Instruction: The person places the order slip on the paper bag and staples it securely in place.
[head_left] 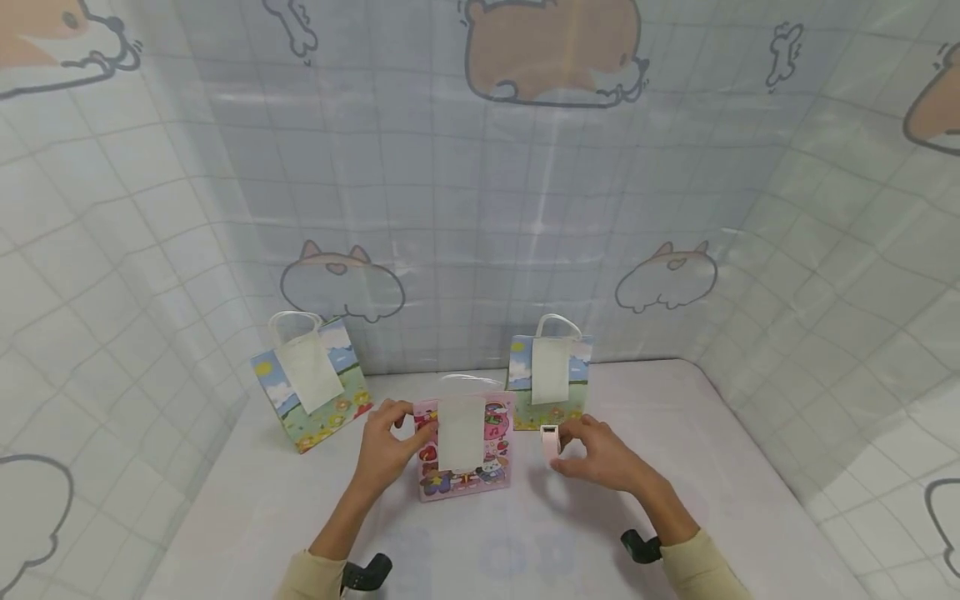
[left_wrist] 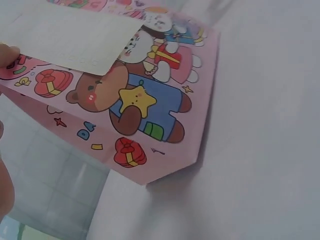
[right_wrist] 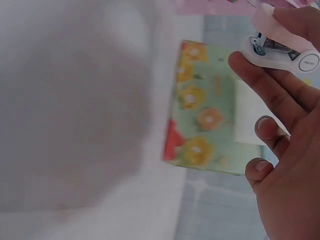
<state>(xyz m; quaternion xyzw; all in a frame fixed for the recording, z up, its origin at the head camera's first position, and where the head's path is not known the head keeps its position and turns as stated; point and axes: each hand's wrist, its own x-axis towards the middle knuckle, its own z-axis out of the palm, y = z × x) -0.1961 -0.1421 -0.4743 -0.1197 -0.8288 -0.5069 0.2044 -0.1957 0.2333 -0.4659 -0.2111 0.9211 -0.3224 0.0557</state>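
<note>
A pink cartoon-print gift bag (head_left: 498, 475) stands at the middle of the table, a blank white paper (head_left: 461, 437) on its front. My left hand (head_left: 384, 450) pinches its left edge, thumb on the front; in the left wrist view the bag's printed bear (left_wrist: 145, 107) and side fold face the camera. To the right of the bag, my right hand (head_left: 600, 454) holds a small pink-and-white stapler (head_left: 551, 443) between thumb and fingers. In the right wrist view, the stapler (right_wrist: 280, 50) has its jaws apart with no paper between them. It is apart from the bag.
Behind, to the right, stands a flower-meadow gift bag (head_left: 521, 400) with a white paper on it. A matching meadow bag (head_left: 273, 396) leans at the back left. A patterned curtain (head_left: 465, 192) surrounds the white table (head_left: 480, 550) at the back and sides.
</note>
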